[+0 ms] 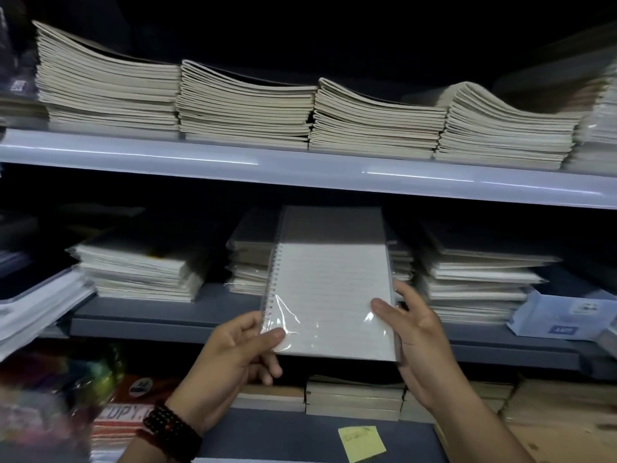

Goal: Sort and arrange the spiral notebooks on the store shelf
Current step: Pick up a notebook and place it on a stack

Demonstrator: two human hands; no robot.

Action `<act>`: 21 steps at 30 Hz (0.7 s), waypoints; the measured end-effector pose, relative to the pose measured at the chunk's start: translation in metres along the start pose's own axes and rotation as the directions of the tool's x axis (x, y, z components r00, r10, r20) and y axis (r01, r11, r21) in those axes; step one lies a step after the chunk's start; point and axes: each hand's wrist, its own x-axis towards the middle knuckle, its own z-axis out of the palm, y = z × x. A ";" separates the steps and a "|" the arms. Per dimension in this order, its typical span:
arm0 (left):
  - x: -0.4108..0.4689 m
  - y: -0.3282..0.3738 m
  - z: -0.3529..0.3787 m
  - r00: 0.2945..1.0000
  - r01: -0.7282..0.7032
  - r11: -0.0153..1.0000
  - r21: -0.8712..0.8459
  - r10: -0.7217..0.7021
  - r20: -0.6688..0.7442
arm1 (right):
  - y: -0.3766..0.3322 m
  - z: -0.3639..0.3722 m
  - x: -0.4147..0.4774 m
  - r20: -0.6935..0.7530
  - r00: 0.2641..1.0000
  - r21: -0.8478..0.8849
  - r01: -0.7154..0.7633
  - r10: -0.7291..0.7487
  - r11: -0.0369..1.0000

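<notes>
A plastic-wrapped spiral notebook (329, 285) with a lined white cover and its coil on the left is held flat in front of the middle shelf (140, 320). My left hand (238, 354) grips its near left corner, thumb on top. My right hand (419, 332) clasps its right edge, thumb on the cover. The notebook's far end reaches over a short stack of wrapped notebooks (248, 262) on that shelf. More wrapped stacks sit to the left (137, 272) and to the right (477, 279).
The upper shelf (300, 168) carries several tall piles of cream notebooks (245, 108). Lower stacks (354, 401) lie under the middle shelf. A pale blue box (557, 315) sits at the right, a yellow sticky note (362, 442) below, colourful packs (56, 392) at lower left.
</notes>
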 end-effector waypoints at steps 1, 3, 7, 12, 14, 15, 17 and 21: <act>0.001 -0.001 -0.002 1.000 -0.009 1.000 -0.016 0.009 -0.028 | -0.001 0.002 -0.001 0.050 0.998 -0.050 -0.023 0.026 0.998; 0.001 -0.002 -0.010 0.997 -0.021 0.999 -0.044 0.018 -0.069 | -0.001 0.004 -0.001 0.165 0.982 -0.169 -0.065 0.093 0.984; 0.000 -0.001 -0.027 0.992 -0.026 0.999 -0.035 0.021 -0.122 | 0.017 0.012 0.009 0.179 0.979 -0.230 -0.053 0.095 0.972; 0.000 0.006 -0.049 0.952 -0.070 0.994 -0.078 0.043 -0.301 | 0.038 0.049 0.029 0.076 0.997 -0.139 -0.004 0.015 0.990; 0.000 0.011 -0.063 0.907 -0.111 0.993 -0.034 0.087 -0.412 | 0.044 0.070 0.035 0.066 0.998 -0.130 0.020 -0.012 0.991; 0.000 0.014 -0.070 0.878 -0.133 0.991 -0.002 0.117 -0.464 | 0.047 0.082 0.037 0.065 0.998 -0.130 0.029 -0.020 0.991; 0.000 0.024 -0.085 0.816 -0.161 0.984 0.077 0.177 -0.550 | 0.052 0.109 0.043 0.059 0.998 -0.128 0.025 -0.018 0.991; 0.002 0.049 -0.122 0.705 -0.221 0.949 0.223 0.313 -0.636 | 0.061 0.165 0.059 0.125 0.992 -0.122 0.041 -0.025 0.992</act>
